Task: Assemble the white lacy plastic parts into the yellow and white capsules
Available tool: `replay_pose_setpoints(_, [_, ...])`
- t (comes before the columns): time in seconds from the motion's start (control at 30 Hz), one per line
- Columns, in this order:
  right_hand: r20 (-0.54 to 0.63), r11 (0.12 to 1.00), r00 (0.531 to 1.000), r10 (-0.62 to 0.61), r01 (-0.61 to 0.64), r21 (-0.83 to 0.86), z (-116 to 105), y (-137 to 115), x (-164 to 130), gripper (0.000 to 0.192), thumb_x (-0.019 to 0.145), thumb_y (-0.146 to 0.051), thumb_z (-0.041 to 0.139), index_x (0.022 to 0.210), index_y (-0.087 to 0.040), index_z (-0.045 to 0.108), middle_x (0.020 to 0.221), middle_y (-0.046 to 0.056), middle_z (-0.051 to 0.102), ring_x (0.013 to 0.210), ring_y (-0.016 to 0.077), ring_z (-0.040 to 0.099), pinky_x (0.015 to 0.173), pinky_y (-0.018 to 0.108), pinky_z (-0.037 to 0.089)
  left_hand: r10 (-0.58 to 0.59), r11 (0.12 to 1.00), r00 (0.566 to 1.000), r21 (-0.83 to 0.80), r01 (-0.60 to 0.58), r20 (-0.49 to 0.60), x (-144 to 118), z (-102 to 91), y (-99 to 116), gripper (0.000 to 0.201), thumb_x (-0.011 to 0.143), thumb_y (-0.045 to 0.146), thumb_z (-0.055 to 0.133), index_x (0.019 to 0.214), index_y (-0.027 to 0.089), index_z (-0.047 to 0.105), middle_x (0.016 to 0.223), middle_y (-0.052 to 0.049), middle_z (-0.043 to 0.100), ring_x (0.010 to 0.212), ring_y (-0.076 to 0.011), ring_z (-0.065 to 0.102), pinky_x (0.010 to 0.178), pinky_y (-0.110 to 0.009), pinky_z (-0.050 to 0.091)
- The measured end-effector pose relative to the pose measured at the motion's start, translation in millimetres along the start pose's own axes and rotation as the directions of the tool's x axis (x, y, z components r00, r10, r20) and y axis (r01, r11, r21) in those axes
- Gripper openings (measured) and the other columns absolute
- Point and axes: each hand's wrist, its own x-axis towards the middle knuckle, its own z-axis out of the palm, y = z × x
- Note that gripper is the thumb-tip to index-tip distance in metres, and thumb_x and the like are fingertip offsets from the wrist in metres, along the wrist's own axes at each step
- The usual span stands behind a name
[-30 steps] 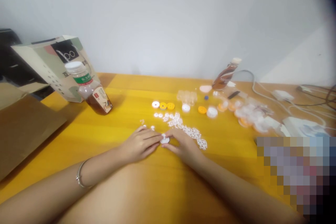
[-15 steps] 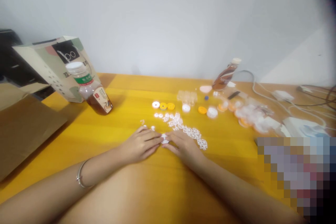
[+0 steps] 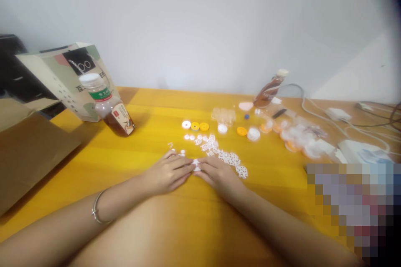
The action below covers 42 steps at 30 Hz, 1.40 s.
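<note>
Between the fingertips of both hands sits a small white piece (image 3: 196, 164), too blurred and covered to name closely. My left hand (image 3: 173, 171) pinches it from the left, palm down. From the other side my right hand (image 3: 221, 173) closes its thumb and fingers on the same piece. Just beyond the right hand lies a strip of white openwork pieces (image 3: 230, 158), like lace cut-outs. Small white discs (image 3: 182, 152) and tiny rings (image 3: 170, 144) rest beyond the left hand.
White and yellow round spools (image 3: 204, 127) line up farther back, near a clear plastic case (image 3: 224, 114). A tea bottle (image 3: 114, 110) and a paper bag (image 3: 59, 79) stand left, beside a cardboard box (image 3: 34, 150). Another bottle (image 3: 270, 90), bagged items (image 3: 302, 135) and cables (image 3: 303, 96) are at right.
My right thumb has drawn in slightly toward the white piece. Otherwise both hands and the things on the table keep their places.
</note>
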Motion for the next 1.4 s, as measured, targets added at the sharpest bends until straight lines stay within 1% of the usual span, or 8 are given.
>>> replay_pose_setpoints(0.37, [0.073, 0.998, 0.997, -0.03, 0.035, -0.059, -3.0, -5.2, 1.3, 0.011, 0.087, -0.019, 0.048, 0.09, -0.02, 0.058, 0.087, 0.007, 0.062, 0.078, 0.0199, 0.06, 0.072, 0.036, 0.052, 0.001, 0.999, 0.999, 0.038, -0.003, 0.037, 2.1, -2.8, 2.3, 0.03, 0.089, 0.021, 0.042, 0.117, 0.017, 0.051, 0.107, -0.009, 0.062, 0.097, -0.0172, 0.057, 0.091, -0.035, 0.037])
replay_pose_setpoints(0.53, [0.079, 0.992, 0.995, -0.053, 0.062, -0.111, -7.8, -12.4, 4.5, 0.012, 0.085, -0.015, 0.046, 0.088, -0.019, 0.057, 0.086, 0.009, 0.061, 0.08, 0.0223, 0.059, 0.072, 0.038, 0.052, 0.052, 0.994, 0.996, 0.091, -0.058, 0.071, 2.3, -3.1, 2.6, 0.031, 0.089, 0.018, 0.04, 0.118, 0.015, 0.049, 0.106, -0.01, 0.062, 0.1, -0.0191, 0.056, 0.091, -0.037, 0.036])
replay_pose_setpoints(0.63, [0.091, 0.986, 0.995, -0.046, 0.06, -0.155, -8.8, -13.7, 5.7, 0.013, 0.083, -0.014, 0.046, 0.088, -0.019, 0.056, 0.088, 0.009, 0.061, 0.081, 0.022, 0.059, 0.073, 0.037, 0.052, 0.053, 0.994, 0.995, 0.09, -0.061, 0.083, 2.6, -3.7, 3.2, 0.031, 0.089, 0.017, 0.04, 0.119, 0.016, 0.048, 0.107, -0.01, 0.062, 0.101, -0.0194, 0.055, 0.091, -0.037, 0.035])
replay_pose_setpoints(0.73, [0.087, 0.986, 0.995, -0.038, 0.051, -0.159, -8.0, -12.4, 5.5, 0.011, 0.083, -0.014, 0.047, 0.087, -0.019, 0.056, 0.087, 0.008, 0.062, 0.079, 0.0213, 0.058, 0.072, 0.036, 0.052, 0.003, 1.0, 0.998, 0.03, -0.005, 0.055, 2.6, -4.9, 1.9, 0.03, 0.089, 0.02, 0.041, 0.117, 0.017, 0.049, 0.11, -0.009, 0.061, 0.102, -0.0181, 0.054, 0.092, -0.036, 0.033])
replay_pose_setpoints(0.9, [0.062, 0.99, 0.998, -0.002, 0.011, -0.142, -7.8, -11.9, 5.0, 0.005, 0.083, -0.017, 0.049, 0.085, -0.018, 0.054, 0.088, 0.009, 0.063, 0.079, 0.0212, 0.057, 0.07, 0.035, 0.051, -0.176, 0.982, 0.984, -0.076, 0.175, -0.005, 0.6, -4.5, -7.9, 0.026, 0.086, 0.031, 0.049, 0.109, 0.019, 0.053, 0.107, -0.007, 0.061, 0.097, -0.0172, 0.054, 0.087, -0.034, 0.034])
replay_pose_setpoints(1.07, [0.051, 0.995, 0.998, 0.028, -0.023, -0.098, -10.0, -13.2, 6.2, 0.004, 0.081, -0.016, 0.051, 0.083, -0.019, 0.051, 0.086, 0.008, 0.062, 0.077, 0.021, 0.057, 0.069, 0.034, 0.05, -0.218, 0.969, 0.976, -0.12, 0.215, -0.014, -2.2, 0.9, -14.0, 0.015, 0.087, 0.03, 0.049, 0.093, 0.022, 0.06, 0.101, -0.004, 0.06, 0.092, -0.0159, 0.053, 0.083, -0.032, 0.033])
replay_pose_setpoints(1.23, [0.048, 0.998, 0.998, 0.049, -0.047, -0.039, -10.7, -12.1, 7.2, 0.012, 0.079, -0.015, 0.052, 0.09, -0.019, 0.049, 0.084, 0.006, 0.061, 0.077, 0.0206, 0.057, 0.07, 0.034, 0.049, -0.189, 0.979, 0.982, -0.076, 0.188, -0.016, -1.2, -0.4, -10.9, 0.014, 0.088, 0.025, 0.047, 0.091, 0.021, 0.06, 0.097, -0.003, 0.062, 0.088, -0.0142, 0.054, 0.081, -0.03, 0.033])
replay_pose_setpoints(1.4, [0.04, 0.998, 0.997, 0.063, -0.062, -0.009, -9.4, -9.9, 6.2, 0.021, 0.077, -0.017, 0.054, 0.097, -0.019, 0.048, 0.087, 0.007, 0.06, 0.08, 0.021, 0.056, 0.07, 0.034, 0.049, -0.048, 0.994, 0.998, 0.097, 0.052, -0.041, -0.9, 0.5, -10.2, 0.012, 0.088, 0.02, 0.047, 0.092, 0.017, 0.058, 0.093, -0.004, 0.065, 0.089, -0.0149, 0.056, 0.081, -0.031, 0.033])
